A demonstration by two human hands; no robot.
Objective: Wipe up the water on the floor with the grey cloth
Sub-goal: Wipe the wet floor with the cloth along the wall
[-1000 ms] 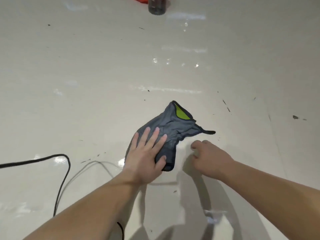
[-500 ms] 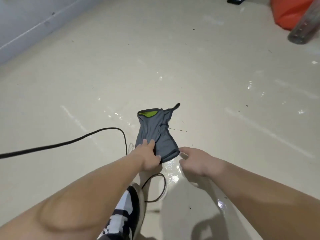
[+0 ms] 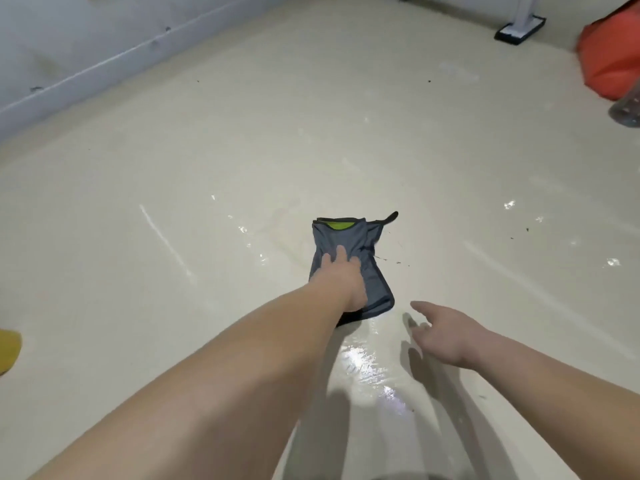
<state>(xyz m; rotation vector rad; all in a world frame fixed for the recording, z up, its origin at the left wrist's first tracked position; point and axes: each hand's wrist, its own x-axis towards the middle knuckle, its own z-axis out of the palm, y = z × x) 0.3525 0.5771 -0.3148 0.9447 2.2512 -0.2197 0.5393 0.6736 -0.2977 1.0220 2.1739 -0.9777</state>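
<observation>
There is one grey cloth on the floor. Two hands are near it: the left hand on the cloth, the right hand just beside. Far behind the cloth are one orange bag and one clear bottle.

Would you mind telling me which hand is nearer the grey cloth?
Left. The left hand presses flat on the grey cloth; the right hand hovers beside its near corner, apart.

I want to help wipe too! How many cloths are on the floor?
1. A grey fabric cloth with a lime-green patch lies flat mid-floor, the left hand pressing on it. The right hand is empty beside it.
</observation>
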